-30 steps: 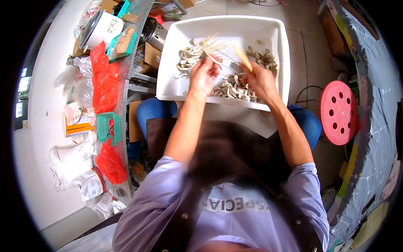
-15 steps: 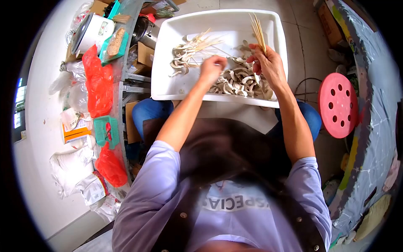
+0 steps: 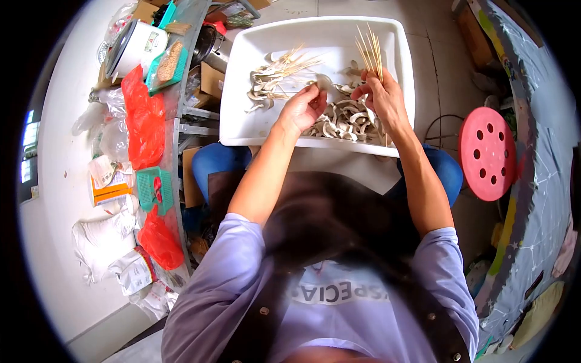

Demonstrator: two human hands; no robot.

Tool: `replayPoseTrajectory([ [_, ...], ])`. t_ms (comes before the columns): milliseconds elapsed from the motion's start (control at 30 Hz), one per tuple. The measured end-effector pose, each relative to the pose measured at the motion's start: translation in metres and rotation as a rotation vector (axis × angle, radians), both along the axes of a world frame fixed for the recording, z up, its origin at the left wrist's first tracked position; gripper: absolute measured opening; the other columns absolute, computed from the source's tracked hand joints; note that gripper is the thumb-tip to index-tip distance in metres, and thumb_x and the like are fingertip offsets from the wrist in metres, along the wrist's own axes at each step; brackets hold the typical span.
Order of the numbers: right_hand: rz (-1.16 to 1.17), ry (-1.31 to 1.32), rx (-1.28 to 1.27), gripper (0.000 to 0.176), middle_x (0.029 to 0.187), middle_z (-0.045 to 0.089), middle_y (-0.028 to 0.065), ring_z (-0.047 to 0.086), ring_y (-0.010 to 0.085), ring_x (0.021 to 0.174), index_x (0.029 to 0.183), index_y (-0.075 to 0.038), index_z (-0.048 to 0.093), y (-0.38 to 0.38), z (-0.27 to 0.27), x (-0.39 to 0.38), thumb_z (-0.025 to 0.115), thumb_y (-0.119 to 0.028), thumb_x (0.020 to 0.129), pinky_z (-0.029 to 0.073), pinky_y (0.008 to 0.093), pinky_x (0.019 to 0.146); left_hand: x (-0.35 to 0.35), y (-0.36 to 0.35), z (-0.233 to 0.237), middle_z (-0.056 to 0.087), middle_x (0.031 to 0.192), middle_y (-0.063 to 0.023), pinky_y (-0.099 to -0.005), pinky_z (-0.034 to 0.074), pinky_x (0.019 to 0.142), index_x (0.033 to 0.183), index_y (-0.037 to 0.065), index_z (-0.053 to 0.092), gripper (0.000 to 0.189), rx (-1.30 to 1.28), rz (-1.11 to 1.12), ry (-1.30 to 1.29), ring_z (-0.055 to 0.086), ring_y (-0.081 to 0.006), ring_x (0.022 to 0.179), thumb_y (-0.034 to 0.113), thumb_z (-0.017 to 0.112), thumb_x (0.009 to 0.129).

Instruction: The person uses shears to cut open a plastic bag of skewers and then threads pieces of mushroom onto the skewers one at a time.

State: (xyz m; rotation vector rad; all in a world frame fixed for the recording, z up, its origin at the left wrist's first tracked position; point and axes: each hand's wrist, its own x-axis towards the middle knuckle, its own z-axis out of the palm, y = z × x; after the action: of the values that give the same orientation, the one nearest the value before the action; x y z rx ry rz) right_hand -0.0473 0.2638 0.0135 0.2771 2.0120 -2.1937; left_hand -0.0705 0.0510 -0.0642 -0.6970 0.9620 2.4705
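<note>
The white tub [image 3: 247, 126] holds a heap of mushroom-like pieces [image 3: 348, 118] between the hands. The right hand [image 3: 387, 100] grips fanned skewers [image 3: 372, 54], which could scatter if its grasp loosens; the left hand [image 3: 301, 109] pinches a pale piece [image 3: 325, 81], which could tear if squeezed.

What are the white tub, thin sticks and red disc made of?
White tub: probably plastic, smooth and lightly glossy, with rounded corners. Thin sticks: likely bamboo or wood, pale yellow and apparently unpainted. Red disc: perhaps moulded plastic, smooth and evenly coloured, with neat holes.
</note>
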Motion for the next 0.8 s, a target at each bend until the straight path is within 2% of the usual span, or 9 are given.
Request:
replayPoseTrajectory([
  [67, 0.134, -0.03, 0.076, 0.024, 0.069, 0.066, 0.0035, 0.054, 0.009, 0.061, 0.097, -0.003, 0.063, 0.0, -0.007, -0.002, 0.051, -0.024, 0.093, 0.043, 0.0259, 0.057, -0.001, -0.008, -0.002, 0.064, 0.099, -0.0063, -0.0325, 0.055, 0.071, 0.099, 0.009, 0.06, 0.011, 0.308, 0.079, -0.138, 0.063, -0.0171, 0.083, 0.009, 0.063, 0.089],
  [133, 0.287, 0.005, 0.181, 0.023, 0.068, 0.066, 0.0022, 0.054, 0.0095, 0.06, 0.096, -0.004, 0.064, -0.002, -0.013, 0.002, 0.052, -0.023, 0.093, 0.043, 0.0265, 0.058, 0.006, -0.002, 0.011, 0.065, 0.098, -0.0061, -0.0324, 0.055, 0.071, 0.097, 0.01, 0.06, 0.01, 0.304, 0.064, -0.088, 0.063, -0.0174, 0.084, 0.011, 0.065, 0.088],
  [167, 0.263, 0.036, 0.182, 0.021, 0.068, 0.067, 0.0024, 0.055, 0.0102, 0.058, 0.094, -0.004, 0.065, -0.006, -0.017, 0.006, 0.053, -0.021, 0.091, 0.044, 0.027, 0.058, 0.01, 0.002, 0.017, 0.065, 0.098, -0.006, -0.0323, 0.055, 0.071, 0.096, 0.011, 0.061, 0.01, 0.303, 0.055, -0.064, 0.063, -0.0175, 0.084, 0.012, 0.065, 0.088],
  [300, 0.275, 0.061, 0.297, 0.021, 0.069, 0.068, 0.0062, 0.058, 0.0115, 0.06, 0.094, -0.002, 0.064, -0.013, -0.016, 0.011, 0.056, -0.02, 0.089, 0.045, 0.0287, 0.058, 0.018, 0.013, 0.032, 0.066, 0.094, -0.0045, -0.0303, 0.053, 0.07, 0.091, 0.013, 0.061, 0.01, 0.152, -0.004, 0.043, 0.062, -0.0158, 0.083, 0.016, 0.069, 0.085],
  [400, 0.292, 0.082, 0.369, 0.021, 0.069, 0.068, 0.0062, 0.059, 0.013, 0.06, 0.091, -0.002, 0.062, -0.014, -0.015, 0.011, 0.057, -0.022, 0.088, 0.045, 0.0295, 0.057, 0.024, 0.017, 0.043, 0.066, 0.092, -0.0032, -0.0295, 0.051, 0.07, 0.091, 0.013, 0.061, 0.011, -0.004, -0.019, 0.172, 0.061, -0.0146, 0.081, 0.016, 0.07, 0.085],
  [433, 0.31, 0.109, 0.376, 0.021, 0.069, 0.068, 0.0067, 0.06, 0.0141, 0.061, 0.088, -0.002, 0.06, -0.013, -0.014, 0.011, 0.058, -0.023, 0.087, 0.046, 0.0303, 0.058, 0.026, 0.017, 0.046, 0.064, 0.091, -0.0025, -0.0297, 0.05, 0.073, 0.097, 0.011, 0.059, 0.014, -0.078, -0.02, 0.207, 0.06, -0.0139, 0.082, 0.015, 0.068, 0.086],
  [633, 0.287, -0.001, 0.175, 0.022, 0.067, 0.068, 0.0062, 0.056, 0.011, 0.053, 0.086, -0.002, 0.059, -0.017, -0.011, 0.016, 0.056, -0.023, 0.088, 0.045, 0.0277, 0.05, 0.033, 0.03, 0.053, 0.065, 0.088, -0.0025, -0.0245, 0.049, 0.066, 0.096, 0.008, 0.057, 0.018, -0.332, 0.117, 0.339, 0.058, -0.0099, 0.074, 0.014, 0.07, 0.085],
  [733, 0.254, -0.022, 0.125, 0.017, 0.067, 0.063, 0.0049, 0.043, 0.0055, 0.048, 0.09, -0.004, 0.056, -0.019, -0.003, 0.019, 0.053, -0.02, 0.093, 0.034, 0.0212, 0.043, 0.033, 0.036, 0.053, 0.064, 0.088, -0.0027, -0.0224, 0.049, 0.064, 0.096, 0.007, 0.056, 0.019, -0.354, 0.165, 0.371, 0.058, -0.0087, 0.072, 0.013, 0.07, 0.085],
  [800, 0.259, -0.001, 0.136, 0.017, 0.067, 0.063, 0.0051, 0.044, 0.0055, 0.048, 0.091, -0.004, 0.055, -0.019, -0.006, 0.018, 0.053, -0.021, 0.094, 0.034, 0.0215, 0.043, 0.033, 0.038, 0.054, 0.064, 0.087, -0.0025, -0.0221, 0.048, 0.064, 0.097, 0.007, 0.056, 0.019, -0.366, 0.177, 0.369, 0.057, -0.0085, 0.072, 0.012, 0.07, 0.085],
])
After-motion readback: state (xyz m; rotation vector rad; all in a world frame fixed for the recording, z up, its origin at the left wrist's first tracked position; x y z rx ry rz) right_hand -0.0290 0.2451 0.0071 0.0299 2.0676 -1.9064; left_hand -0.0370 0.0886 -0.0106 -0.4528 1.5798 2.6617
